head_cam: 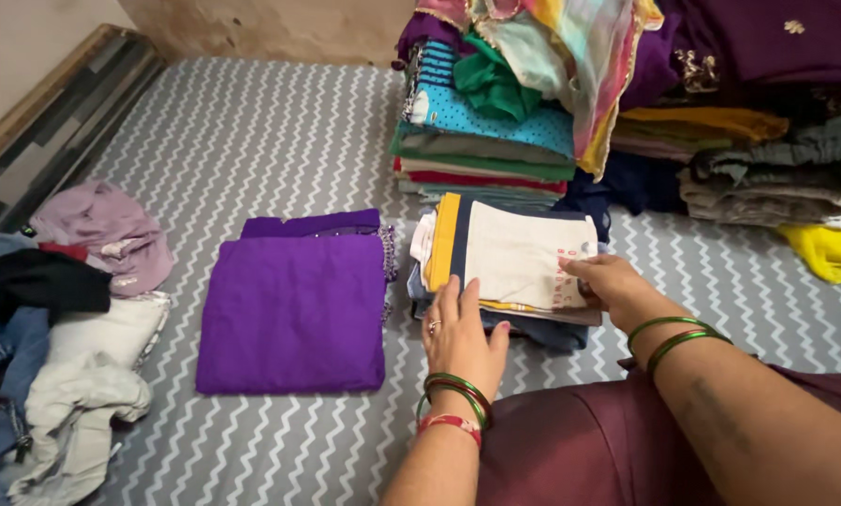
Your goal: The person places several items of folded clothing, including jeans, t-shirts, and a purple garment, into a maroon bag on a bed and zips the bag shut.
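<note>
- Bed under a grey zigzag sheet, filling most of the frame and carrying every pile.
- Tall stacks of folded clothes across the upper right: teal dotted, green, red, mustard, dark purple, with a striped scarf draped over the top.
- Loose unfolded heap at the left edge: denim, white, black and a lilac piece.
- Folded purple garment left of centre, flat and squared, just beside the small stack.
- Small stack in the centre, topped by a folded cream garment with a yellow and navy band on its left edge, resting on darker folded pieces.
- Left hand, lower centre, laid flat with fingers spread on the near left corner of the cream garment; grip released, pressing rather than clutching.
- Right hand, right of centre, fingers curled onto the cream garment's right edge; grip looks like a light pinch on the cloth, thumb side hidden.
- To do the smoothing well, judging from here: press evenly with the flat palm, draw the right edge taut and level with the layers beneath, keep corners in line so the stack stays square.
</note>
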